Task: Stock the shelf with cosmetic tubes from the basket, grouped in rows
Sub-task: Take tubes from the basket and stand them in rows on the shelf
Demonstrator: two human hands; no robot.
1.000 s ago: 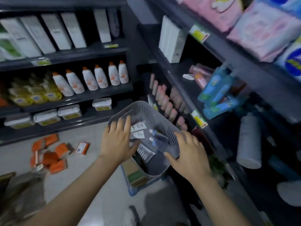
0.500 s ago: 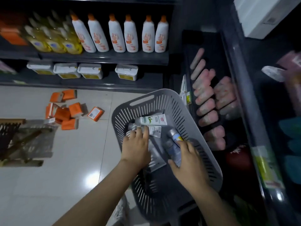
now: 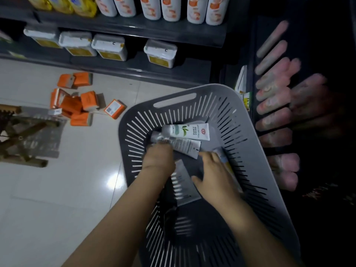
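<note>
Grey slotted plastic basket (image 3: 215, 87) at 6 o'clock, white cosmetic tubes (image 3: 192, 132) inside. Left hand (image 3: 159, 159): fingers curled under, grip hidden. Right hand (image 3: 213, 175): fingers flat, probably on a blurred tube (image 3: 221, 154). Gather matching tubes together before shelving.

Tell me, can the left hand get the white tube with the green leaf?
Probably yes: the leaf tube lies uncovered on top, just beyond the left hand inside the basket.

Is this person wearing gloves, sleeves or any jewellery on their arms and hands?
No gloves: the left hand and right hand are bare. Both forearms are bare too, with no sleeve reaching into view. No watch, ring or bracelet shows, though the left hand is blurred, so small details there are uncertain.
</note>
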